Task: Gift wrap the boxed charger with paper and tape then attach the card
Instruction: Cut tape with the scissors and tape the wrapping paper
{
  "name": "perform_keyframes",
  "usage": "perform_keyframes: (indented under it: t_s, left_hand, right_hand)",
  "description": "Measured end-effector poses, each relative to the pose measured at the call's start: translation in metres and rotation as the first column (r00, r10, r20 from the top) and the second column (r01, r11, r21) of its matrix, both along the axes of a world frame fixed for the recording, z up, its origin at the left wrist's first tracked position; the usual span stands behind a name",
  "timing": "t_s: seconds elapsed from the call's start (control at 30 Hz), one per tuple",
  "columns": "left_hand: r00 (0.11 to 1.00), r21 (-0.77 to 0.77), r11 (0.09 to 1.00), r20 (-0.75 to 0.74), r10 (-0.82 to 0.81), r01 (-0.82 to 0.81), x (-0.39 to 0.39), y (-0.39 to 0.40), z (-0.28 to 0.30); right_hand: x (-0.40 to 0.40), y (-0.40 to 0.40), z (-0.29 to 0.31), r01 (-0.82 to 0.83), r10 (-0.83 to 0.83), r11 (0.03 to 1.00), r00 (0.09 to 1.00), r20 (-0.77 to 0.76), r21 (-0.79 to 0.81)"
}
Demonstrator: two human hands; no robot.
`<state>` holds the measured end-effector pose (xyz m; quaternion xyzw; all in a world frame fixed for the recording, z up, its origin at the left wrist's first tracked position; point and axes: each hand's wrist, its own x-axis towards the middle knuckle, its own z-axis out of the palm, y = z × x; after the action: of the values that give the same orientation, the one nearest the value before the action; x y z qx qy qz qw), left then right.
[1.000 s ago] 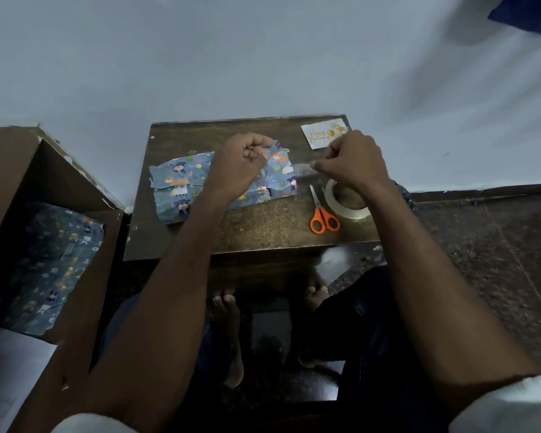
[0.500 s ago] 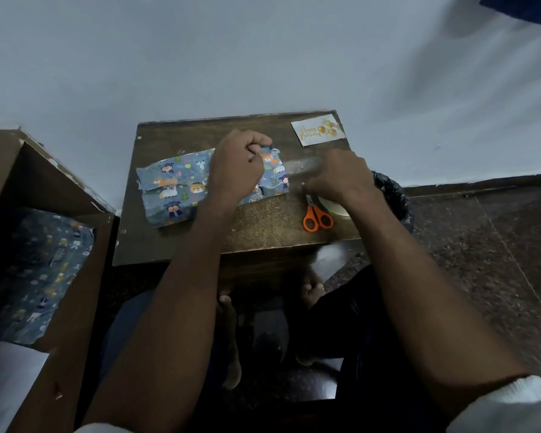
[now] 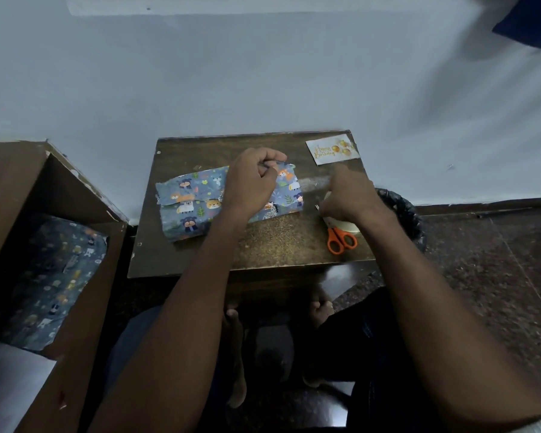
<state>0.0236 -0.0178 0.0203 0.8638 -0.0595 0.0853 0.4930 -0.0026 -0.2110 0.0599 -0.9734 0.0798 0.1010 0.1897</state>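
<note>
Left hand (image 3: pixel 250 185) pins parcel (image 3: pixel 194 204) — mid-table.

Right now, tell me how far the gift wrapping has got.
Done: the patterned paper is folded around the box on the table. In hand: the left hand pins the right end fold while the right hand stretches a tape strip beside the scissors. Left: sealing the ends and attaching the birthday card, untouched at the far corner.

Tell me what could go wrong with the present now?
The stretched tape strip could twist and stick to itself. If the left hand lets go, the paper flap on the wrapped box might pop open. The right hand is close to the scissors and could bump their blades.
</note>
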Motion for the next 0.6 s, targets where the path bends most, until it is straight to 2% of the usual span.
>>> perform_keyframes:
  t_s: [0.27, 0.37, 0.43, 0.5, 0.6]
  left_hand:
    - [1.000, -0.034, 0.999, -0.006, 0.001, -0.001, -0.002, 0.001, 0.003]
    - [1.000, -0.083, 0.997, -0.010, -0.003, 0.002, -0.006, 0.002, 0.008]
    - [1.000, -0.143, 0.990, -0.018, -0.024, 0.021, -0.009, 0.003, 0.013]
    - [0.998, -0.186, 0.981, -0.011, -0.061, 0.058, -0.011, 0.006, 0.018]
    - [0.994, -0.215, 0.970, -0.005, -0.113, 0.109, -0.010, 0.011, 0.021]
  right_hand:
    - [0.005, 0.000, -0.002, 0.039, -0.042, 0.998, 0.997, 0.067, 0.047]
    - [0.001, 0.002, 0.010, 0.044, -0.068, 0.990, 0.983, 0.173, 0.136]
    - [-0.002, 0.006, 0.017, 0.033, -0.107, 0.966, 0.955, 0.277, 0.258]
    - [-0.002, 0.013, 0.025, -0.037, -0.122, 0.900, 0.934, 0.335, 0.433]
    - [-0.004, 0.026, 0.035, -0.178, -0.060, 0.677, 0.954, 0.294, 0.715]
